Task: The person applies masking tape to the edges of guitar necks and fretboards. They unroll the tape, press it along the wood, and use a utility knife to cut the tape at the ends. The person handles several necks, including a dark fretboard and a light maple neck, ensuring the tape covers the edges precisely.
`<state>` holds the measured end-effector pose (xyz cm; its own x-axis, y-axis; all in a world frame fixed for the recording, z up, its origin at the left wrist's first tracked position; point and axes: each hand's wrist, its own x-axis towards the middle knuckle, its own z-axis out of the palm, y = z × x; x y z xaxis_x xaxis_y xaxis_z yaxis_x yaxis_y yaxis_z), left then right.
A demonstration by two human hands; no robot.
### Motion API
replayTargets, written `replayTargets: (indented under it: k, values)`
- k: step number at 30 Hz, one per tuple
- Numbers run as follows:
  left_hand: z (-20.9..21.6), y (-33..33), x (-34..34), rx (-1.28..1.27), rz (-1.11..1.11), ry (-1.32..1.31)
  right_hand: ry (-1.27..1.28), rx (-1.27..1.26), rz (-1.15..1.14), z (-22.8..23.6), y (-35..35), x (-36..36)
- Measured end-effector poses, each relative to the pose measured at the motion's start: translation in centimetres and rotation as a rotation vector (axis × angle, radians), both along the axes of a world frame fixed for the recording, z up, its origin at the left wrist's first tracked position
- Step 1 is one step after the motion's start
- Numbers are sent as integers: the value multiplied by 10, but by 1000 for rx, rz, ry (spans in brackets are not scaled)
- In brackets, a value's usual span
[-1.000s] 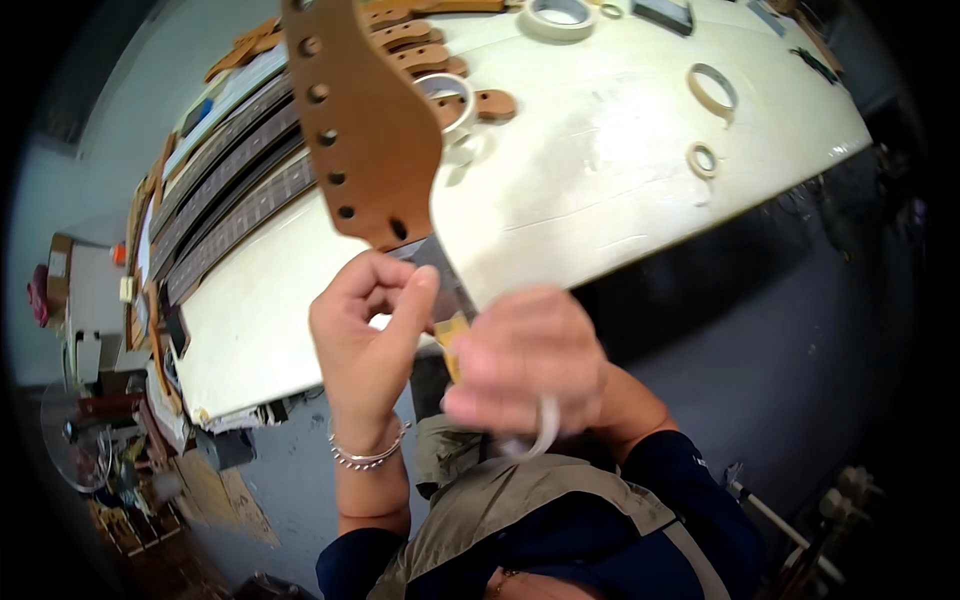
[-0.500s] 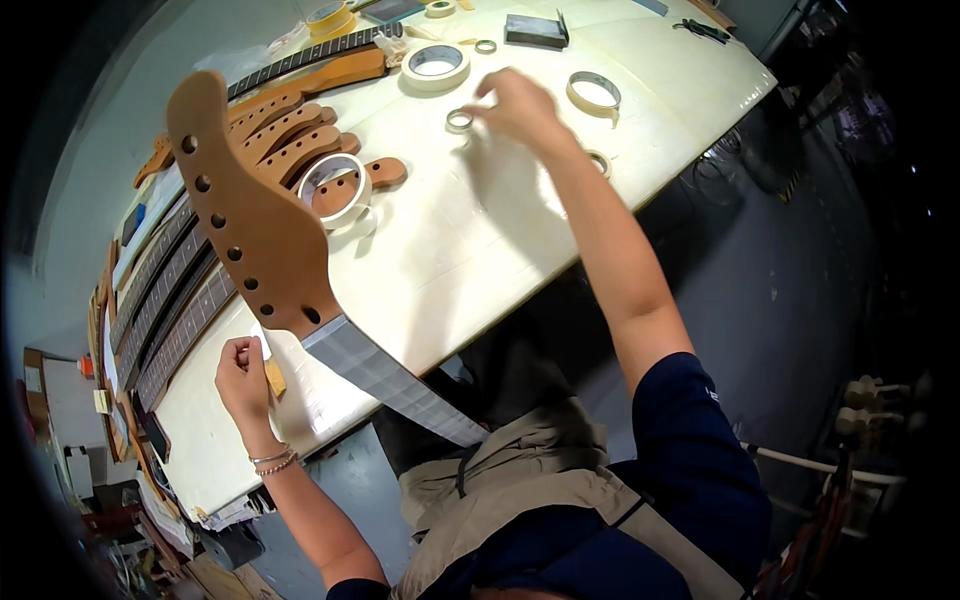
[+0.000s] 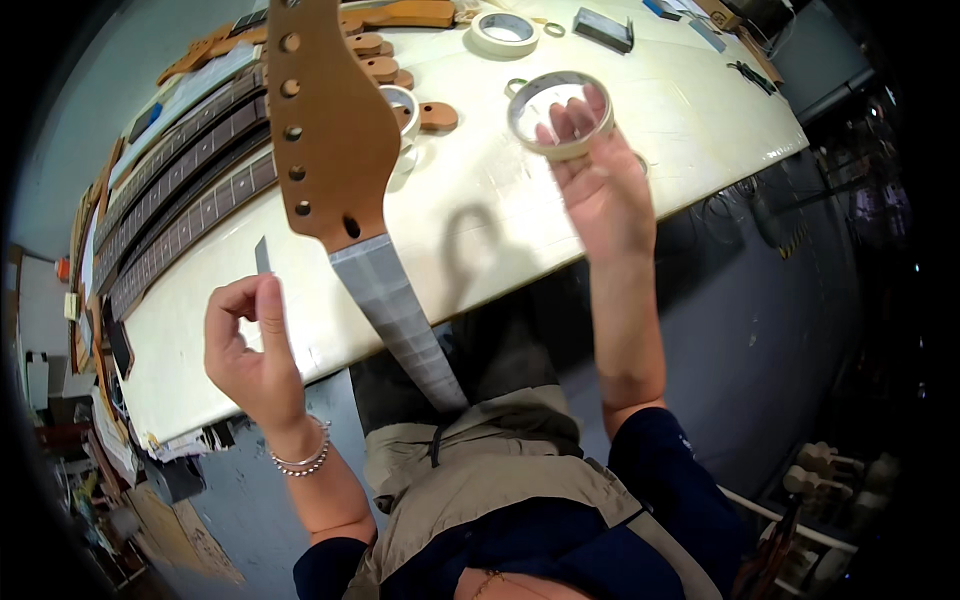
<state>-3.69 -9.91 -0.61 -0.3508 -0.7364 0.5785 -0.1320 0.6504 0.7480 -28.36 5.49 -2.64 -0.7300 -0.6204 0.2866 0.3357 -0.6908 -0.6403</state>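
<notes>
Right hand [image 3: 600, 185] pinches a tape roll [image 3: 560, 112] right of the guitar neck [image 3: 345, 190]; left hand [image 3: 255, 345] pinches what looks like a tape strip [image 3: 262, 256], left of it.

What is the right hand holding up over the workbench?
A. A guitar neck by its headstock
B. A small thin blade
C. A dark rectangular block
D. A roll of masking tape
D: the right hand grips a roll of masking tape with its fingers through the ring, raised above the pale workbench.
</notes>
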Motion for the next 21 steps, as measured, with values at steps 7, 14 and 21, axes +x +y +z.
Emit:
replayTargets:
  k: [7, 14, 21]
  values:
    - [3, 46, -9, 180, -247, 121, 263, -61, -331, 2, -23, 122]
    - [-7, 51, -15, 357, -411, 185, 649, 19, -418, 6, -25, 144]
    - [-6, 40, -8, 620, -470, 278, -8, -400, 131, 14, -19, 125]
